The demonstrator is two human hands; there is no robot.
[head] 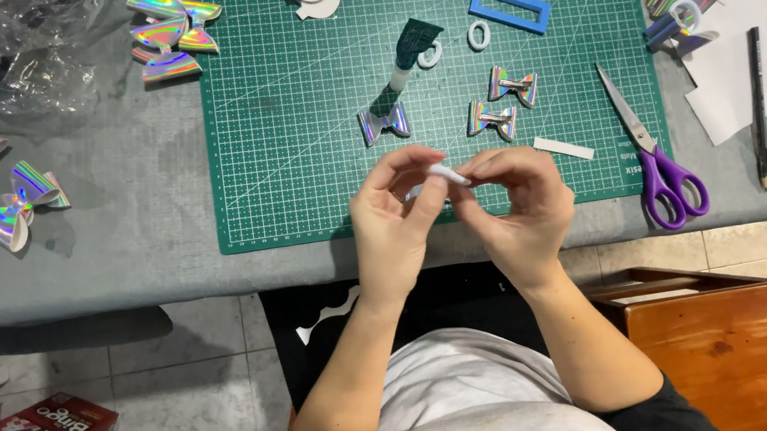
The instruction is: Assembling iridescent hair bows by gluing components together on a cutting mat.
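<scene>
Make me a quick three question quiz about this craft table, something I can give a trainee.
1. True or false: the purple scissors lie partly on the right edge of the green cutting mat.
2. What do the left hand and right hand hold between them?
A. a pencil
B. a small white strip
C. the blue frame
3. How many finished shiny bows lie on the mat just above the hands?

Key
1. True.
2. B, the small white strip, pinched by the fingertips of both hands.
3. Three: one bow by the glue tube and a pair of bows to its right.
</scene>
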